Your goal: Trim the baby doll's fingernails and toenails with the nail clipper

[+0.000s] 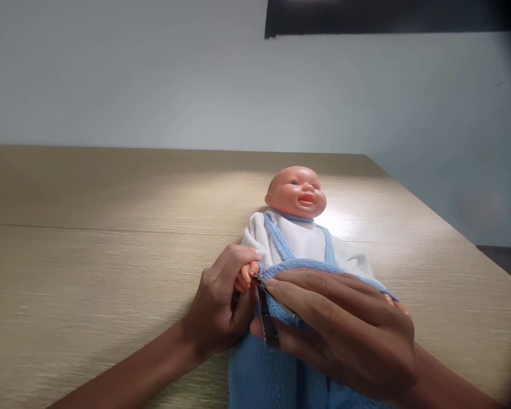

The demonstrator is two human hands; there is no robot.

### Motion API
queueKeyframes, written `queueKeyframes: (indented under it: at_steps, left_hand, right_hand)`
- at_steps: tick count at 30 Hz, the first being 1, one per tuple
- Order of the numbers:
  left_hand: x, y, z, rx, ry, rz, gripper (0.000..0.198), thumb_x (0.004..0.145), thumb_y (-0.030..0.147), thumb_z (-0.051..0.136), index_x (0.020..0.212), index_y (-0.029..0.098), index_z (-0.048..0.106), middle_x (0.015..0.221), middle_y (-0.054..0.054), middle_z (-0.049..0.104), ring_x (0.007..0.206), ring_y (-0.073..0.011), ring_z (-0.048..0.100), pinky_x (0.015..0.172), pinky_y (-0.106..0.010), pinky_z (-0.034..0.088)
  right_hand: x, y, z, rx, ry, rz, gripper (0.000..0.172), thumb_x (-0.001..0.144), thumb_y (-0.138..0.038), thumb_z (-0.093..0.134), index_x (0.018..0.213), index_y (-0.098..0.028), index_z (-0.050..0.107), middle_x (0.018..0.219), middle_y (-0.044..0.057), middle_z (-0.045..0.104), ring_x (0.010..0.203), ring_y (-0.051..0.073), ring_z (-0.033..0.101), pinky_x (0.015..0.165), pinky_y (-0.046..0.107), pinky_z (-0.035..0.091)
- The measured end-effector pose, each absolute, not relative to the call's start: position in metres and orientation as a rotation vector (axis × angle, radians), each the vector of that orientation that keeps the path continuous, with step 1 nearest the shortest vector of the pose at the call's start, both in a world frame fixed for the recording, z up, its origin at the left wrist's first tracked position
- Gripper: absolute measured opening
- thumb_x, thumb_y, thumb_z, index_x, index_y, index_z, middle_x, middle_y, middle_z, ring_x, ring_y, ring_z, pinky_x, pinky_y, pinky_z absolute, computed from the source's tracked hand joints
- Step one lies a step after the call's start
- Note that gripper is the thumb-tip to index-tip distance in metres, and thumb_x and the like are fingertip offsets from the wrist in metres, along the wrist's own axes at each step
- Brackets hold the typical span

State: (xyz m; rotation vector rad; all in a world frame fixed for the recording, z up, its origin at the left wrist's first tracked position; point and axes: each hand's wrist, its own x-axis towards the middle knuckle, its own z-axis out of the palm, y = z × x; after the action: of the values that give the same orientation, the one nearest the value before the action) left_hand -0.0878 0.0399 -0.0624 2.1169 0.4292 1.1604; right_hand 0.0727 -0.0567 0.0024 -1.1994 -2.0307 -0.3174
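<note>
My left hand (219, 304) clasped the doll hand (244, 278), probably stiff; my right hand (349, 321) pinched the clipper (263, 313), likely light, slick, best held near-end.

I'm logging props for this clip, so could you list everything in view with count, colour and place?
doll: 1, pinkish-orange, on the table right of centre
top: 1, white, on the doll's upper body
overalls: 1, blue, over the top, partly covered
nail clipper: 1, silver and dark, its tip at the doll's right hand
table: 1, light wood with a seam, beneath the doll
wall: 1, pale grey, beyond the table
panel: 1, black, upper right, cut off by the frame
left grip: 1, bare, around the doll's right hand
right grip: 1, bare, holding the nail clipper
forearms: 2, bare, lower left and lower right
</note>
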Motion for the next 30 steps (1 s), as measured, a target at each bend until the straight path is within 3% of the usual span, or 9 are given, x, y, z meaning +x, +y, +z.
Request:
queueKeyframes:
  at_steps: [7, 14, 21, 30]
  left_hand:
    - [-0.0898, 0.0416, -0.0635, 2.16, 0.404, 1.153, 0.022, 0.098, 0.021, 0.048, 0.118, 0.02, 0.057, 0.108, -0.009, 0.064, 0.098, -0.0211, 0.065, 0.071, -0.029, 0.052]
    - [-0.0888, 0.0449, -0.0632, 2.181, 0.371, 1.175, 0.021, 0.097, 0.016, 0.049, 0.116, 0.018, 0.058, 0.107, -0.008, 0.064, 0.097, -0.0171, 0.064, 0.077, -0.025, 0.052]
    - [-0.0888, 0.0451, -0.0632, 2.199, 0.36, 1.195, 0.02, 0.096, 0.017, 0.051, 0.115, 0.016, 0.058, 0.108, -0.008, 0.064, 0.097, -0.0156, 0.064, 0.078, -0.023, 0.051]
    - [-0.0898, 0.0455, -0.0604, 2.214, 0.367, 1.169, 0.024, 0.094, 0.018, 0.049, 0.117, 0.018, 0.056, 0.107, -0.008, 0.064, 0.095, -0.0178, 0.065, 0.073, -0.027, 0.054]
  right_hand:
    - [0.0741, -0.0591, 0.0092, -1.167, -2.096, -0.294, 0.009, 0.1, -0.016, 0.054, 0.096, -0.018, 0.062, 0.097, 0.002, 0.074, 0.087, 0.015, 0.071, 0.074, 0.024, 0.056]
    - [0.0756, -0.0569, 0.007, -1.18, -2.074, -0.266, 0.005, 0.097, -0.018, 0.058, 0.095, -0.02, 0.063, 0.093, 0.002, 0.074, 0.088, 0.016, 0.073, 0.07, 0.024, 0.059]
    - [0.0733, -0.0558, 0.0086, -1.178, -2.108, -0.214, 0.014, 0.1, -0.014, 0.048, 0.098, -0.019, 0.061, 0.099, 0.004, 0.075, 0.09, 0.017, 0.073, 0.083, 0.026, 0.059]
    - [0.0657, -0.0531, 0.0127, -1.25, -2.074, -0.186, 0.007, 0.096, -0.017, 0.056, 0.091, -0.021, 0.058, 0.094, 0.004, 0.072, 0.084, 0.017, 0.071, 0.07, 0.027, 0.057]
